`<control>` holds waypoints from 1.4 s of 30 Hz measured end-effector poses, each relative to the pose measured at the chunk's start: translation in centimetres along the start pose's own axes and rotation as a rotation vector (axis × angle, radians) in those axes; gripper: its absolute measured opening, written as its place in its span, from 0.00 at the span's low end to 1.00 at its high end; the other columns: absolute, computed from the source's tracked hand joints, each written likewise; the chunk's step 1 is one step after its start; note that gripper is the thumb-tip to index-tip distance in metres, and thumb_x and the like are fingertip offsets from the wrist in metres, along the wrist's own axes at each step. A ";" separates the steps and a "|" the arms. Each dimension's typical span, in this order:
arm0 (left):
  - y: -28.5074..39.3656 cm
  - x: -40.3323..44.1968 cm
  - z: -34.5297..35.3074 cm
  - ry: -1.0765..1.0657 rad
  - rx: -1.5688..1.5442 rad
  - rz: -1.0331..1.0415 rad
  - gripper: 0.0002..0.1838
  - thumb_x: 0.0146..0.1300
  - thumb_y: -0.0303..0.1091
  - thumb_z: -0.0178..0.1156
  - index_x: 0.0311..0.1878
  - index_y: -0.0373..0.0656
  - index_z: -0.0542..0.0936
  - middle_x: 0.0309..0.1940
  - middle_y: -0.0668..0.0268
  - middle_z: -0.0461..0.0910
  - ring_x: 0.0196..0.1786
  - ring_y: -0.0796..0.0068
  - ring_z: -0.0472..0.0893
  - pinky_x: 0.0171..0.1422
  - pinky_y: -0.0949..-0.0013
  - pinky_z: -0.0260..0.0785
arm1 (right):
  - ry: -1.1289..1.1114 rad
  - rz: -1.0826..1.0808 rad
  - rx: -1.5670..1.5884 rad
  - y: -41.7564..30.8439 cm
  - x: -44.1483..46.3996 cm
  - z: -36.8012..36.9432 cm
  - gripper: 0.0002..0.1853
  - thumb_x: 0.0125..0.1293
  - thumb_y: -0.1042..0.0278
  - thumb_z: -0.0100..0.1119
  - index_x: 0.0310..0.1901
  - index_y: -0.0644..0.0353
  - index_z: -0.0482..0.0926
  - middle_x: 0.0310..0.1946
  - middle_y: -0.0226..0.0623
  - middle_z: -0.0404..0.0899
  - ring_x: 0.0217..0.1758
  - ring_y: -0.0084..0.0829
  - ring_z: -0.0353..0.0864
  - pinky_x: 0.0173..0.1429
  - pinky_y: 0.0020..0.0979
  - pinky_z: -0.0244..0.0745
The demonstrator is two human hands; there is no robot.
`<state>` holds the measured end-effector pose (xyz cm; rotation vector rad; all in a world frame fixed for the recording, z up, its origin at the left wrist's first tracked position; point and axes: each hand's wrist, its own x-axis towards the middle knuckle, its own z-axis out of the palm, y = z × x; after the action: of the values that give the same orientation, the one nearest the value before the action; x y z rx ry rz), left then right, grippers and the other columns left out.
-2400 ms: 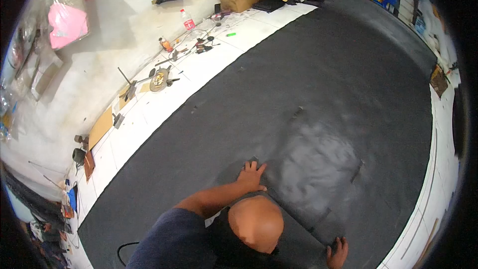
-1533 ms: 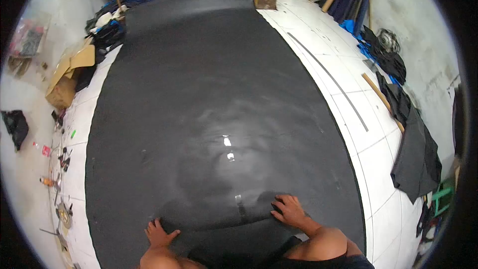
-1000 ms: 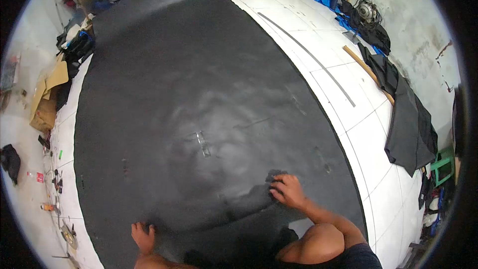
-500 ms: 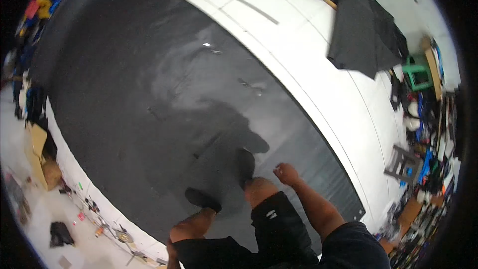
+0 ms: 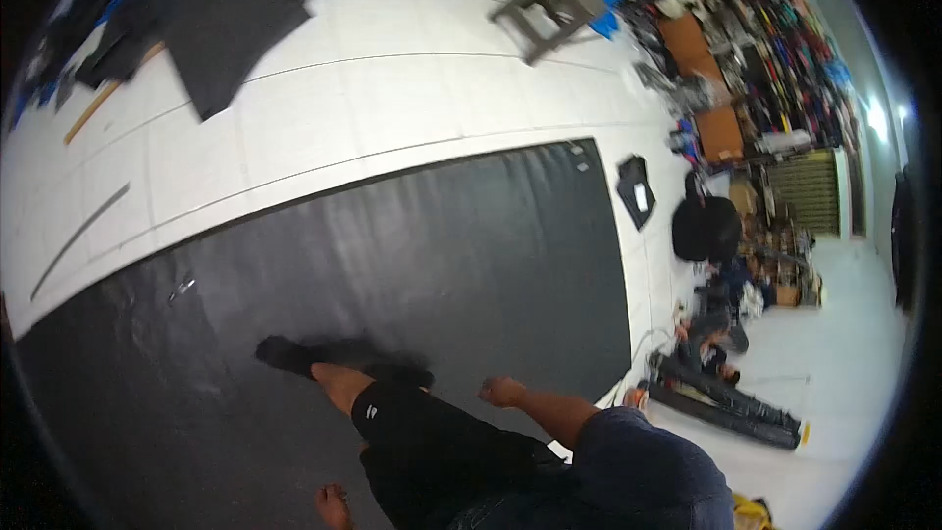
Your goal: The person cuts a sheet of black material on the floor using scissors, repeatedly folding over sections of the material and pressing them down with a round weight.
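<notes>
Left hand [image 5: 334, 507]: low over the black sheet [image 5: 432, 255], partly cut off by the lower frame; grip soft with motion, so how far it is open and whether it has hold of anything cannot be told.
Right hand [image 5: 502, 392]: in front of the black sheet, toward its right edge; fingers bent inward, and I cannot tell whether the grip is fully closed or has anything in it.
Shorts [image 5: 427, 427]: black, with a small white mark on one leg.
Feet [image 5: 285, 355]: darkly covered, on the black sheet, between its middle and its right edge.
Black sheet: flat on the white floor [image 5: 392, 98], glossy in patches; its far edge slants up to the far right corner, then the right edge runs back toward the person.
Shiny strip [image 5: 183, 289]: on the sheet, near the left part of its far edge.
Pale marks [image 5: 583, 167]: small, just inside the sheet's far right corner.
Black piece [image 5: 636, 192]: on the floor beside the right edge, near that corner, a white patch on it.
Grey strip [image 5: 80, 238]: on the floor beyond the far edge, toward the left.
Dark cloth [image 5: 231, 15]: spread farther back, left, near a tan stick [image 5: 110, 98].
Stool [image 5: 554, 12]: on the floor, well beyond the far right corner.
</notes>
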<state>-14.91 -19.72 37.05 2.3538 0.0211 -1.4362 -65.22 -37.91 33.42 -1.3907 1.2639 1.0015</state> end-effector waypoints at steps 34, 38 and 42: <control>22.7 -35.1 62.0 -0.594 1.210 0.594 0.14 0.70 0.38 0.59 0.46 0.34 0.77 0.33 0.66 0.76 0.35 0.77 0.72 0.41 0.70 0.67 | 0.052 0.484 1.726 37.8 -28.2 21.8 0.28 0.66 0.42 0.54 0.44 0.65 0.82 0.45 0.54 0.83 0.52 0.49 0.82 0.56 0.45 0.75; 16.5 -34.3 61.8 -0.551 1.297 0.547 0.11 0.69 0.35 0.58 0.42 0.34 0.78 0.29 0.66 0.76 0.31 0.76 0.73 0.37 0.68 0.68 | 0.325 0.475 1.734 36.3 -27.8 29.6 0.28 0.65 0.41 0.56 0.47 0.62 0.81 0.45 0.51 0.83 0.50 0.48 0.83 0.55 0.45 0.76; 9.6 -37.8 63.0 -0.567 1.339 0.590 0.10 0.67 0.32 0.57 0.41 0.34 0.79 0.29 0.66 0.77 0.31 0.75 0.74 0.37 0.67 0.68 | 0.479 0.460 1.753 41.1 -28.1 36.8 0.31 0.63 0.38 0.59 0.49 0.63 0.81 0.41 0.50 0.85 0.47 0.50 0.84 0.54 0.44 0.77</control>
<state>-84.71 -42.40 47.07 2.1507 -2.1315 -1.9658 -108.17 4.06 48.52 0.1080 1.9824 -0.4051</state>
